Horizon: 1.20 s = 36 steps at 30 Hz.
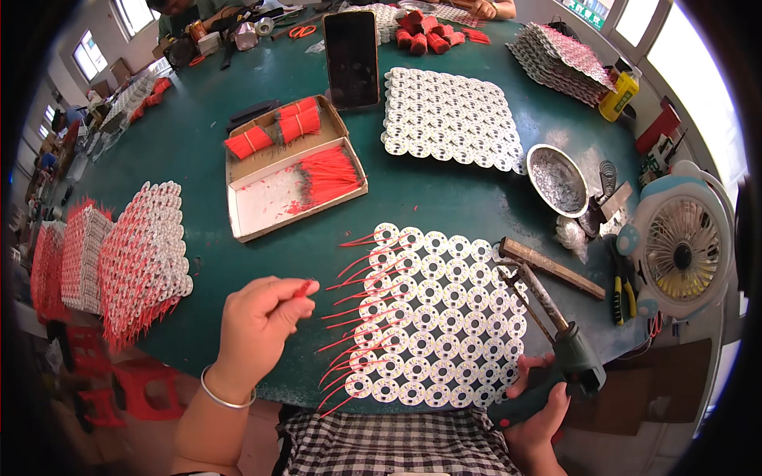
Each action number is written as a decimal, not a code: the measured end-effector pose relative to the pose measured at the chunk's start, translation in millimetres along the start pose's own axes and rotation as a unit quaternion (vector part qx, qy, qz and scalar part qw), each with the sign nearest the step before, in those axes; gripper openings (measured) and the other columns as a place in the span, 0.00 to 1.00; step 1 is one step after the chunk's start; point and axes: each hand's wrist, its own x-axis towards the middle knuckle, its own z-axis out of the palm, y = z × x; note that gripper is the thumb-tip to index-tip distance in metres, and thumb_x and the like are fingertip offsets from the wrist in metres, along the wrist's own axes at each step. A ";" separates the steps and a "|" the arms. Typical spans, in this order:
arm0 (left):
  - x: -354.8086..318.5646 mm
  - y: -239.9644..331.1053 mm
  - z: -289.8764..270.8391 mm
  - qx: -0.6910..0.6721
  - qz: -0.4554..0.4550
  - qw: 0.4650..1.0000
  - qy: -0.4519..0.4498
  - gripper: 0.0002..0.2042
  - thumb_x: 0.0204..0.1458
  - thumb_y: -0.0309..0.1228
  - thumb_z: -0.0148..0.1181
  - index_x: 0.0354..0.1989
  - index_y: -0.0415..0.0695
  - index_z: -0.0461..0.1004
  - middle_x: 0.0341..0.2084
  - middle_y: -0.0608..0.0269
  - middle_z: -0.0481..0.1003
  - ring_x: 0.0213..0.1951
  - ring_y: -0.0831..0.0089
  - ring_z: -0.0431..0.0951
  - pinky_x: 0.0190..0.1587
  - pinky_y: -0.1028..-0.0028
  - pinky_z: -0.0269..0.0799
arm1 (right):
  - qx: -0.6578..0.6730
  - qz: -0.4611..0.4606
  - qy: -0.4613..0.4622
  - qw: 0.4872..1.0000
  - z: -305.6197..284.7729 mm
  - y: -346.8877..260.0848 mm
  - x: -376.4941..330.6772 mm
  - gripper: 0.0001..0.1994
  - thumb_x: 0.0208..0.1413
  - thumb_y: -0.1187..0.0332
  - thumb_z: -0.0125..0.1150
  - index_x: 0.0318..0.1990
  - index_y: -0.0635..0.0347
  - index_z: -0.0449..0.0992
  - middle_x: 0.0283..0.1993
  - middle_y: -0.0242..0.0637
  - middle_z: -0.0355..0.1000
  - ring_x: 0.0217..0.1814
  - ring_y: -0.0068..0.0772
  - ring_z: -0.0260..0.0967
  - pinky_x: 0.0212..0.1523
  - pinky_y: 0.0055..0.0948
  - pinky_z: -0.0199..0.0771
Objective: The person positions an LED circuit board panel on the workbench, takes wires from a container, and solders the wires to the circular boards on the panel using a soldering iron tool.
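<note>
My left hand hovers over the table, left of the panel, its thumb and fingers pinched on short red wires. My right hand is wrapped round the dark green grip of a soldering gun. The gun's metal barrel points up and left, its tip over the panel's right edge. Between my hands lies a panel of round white circuit boards, joined in rows with dark centre holes. Thin red wires fan out leftward from the boards in its left columns.
Beyond sits an open cardboard box of red wires. Nearby are an upright phone, a second panel, a metal bowl, a wooden bar, pliers and a fan. Wired panels stand left. Other people sit behind.
</note>
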 end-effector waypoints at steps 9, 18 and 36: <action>-53.7 13.3 22.6 0.247 0.290 0.921 -0.080 0.10 0.41 0.29 0.63 0.35 0.51 0.80 0.31 0.74 0.73 0.38 0.73 0.71 0.45 0.65 0.60 | 0.020 0.060 -0.124 0.990 -27.4 -19.5 -37.9 0.17 0.57 0.64 0.58 0.49 0.65 0.72 0.40 0.39 0.75 0.38 0.29 0.73 0.40 0.29 0.74; -73.9 8.6 38.3 0.303 0.289 0.907 -0.053 0.12 0.39 0.29 0.64 0.35 0.54 0.80 0.26 0.79 0.68 0.33 0.76 0.69 0.42 0.65 0.51 | -0.110 0.269 -0.127 0.948 -90.8 -5.6 -80.8 0.27 0.52 0.72 0.63 0.58 0.68 0.63 0.52 0.45 0.70 0.50 0.36 0.71 0.52 0.33 0.69; -54.2 -3.0 41.5 0.296 0.307 0.901 -0.086 0.10 0.42 0.30 0.61 0.35 0.55 0.80 0.25 0.79 0.67 0.31 0.79 0.68 0.42 0.66 0.52 | -0.548 -0.051 -0.371 0.748 -53.7 -10.5 -43.1 0.29 0.47 0.71 0.67 0.57 0.70 0.66 0.53 0.46 0.71 0.55 0.39 0.70 0.57 0.33 0.67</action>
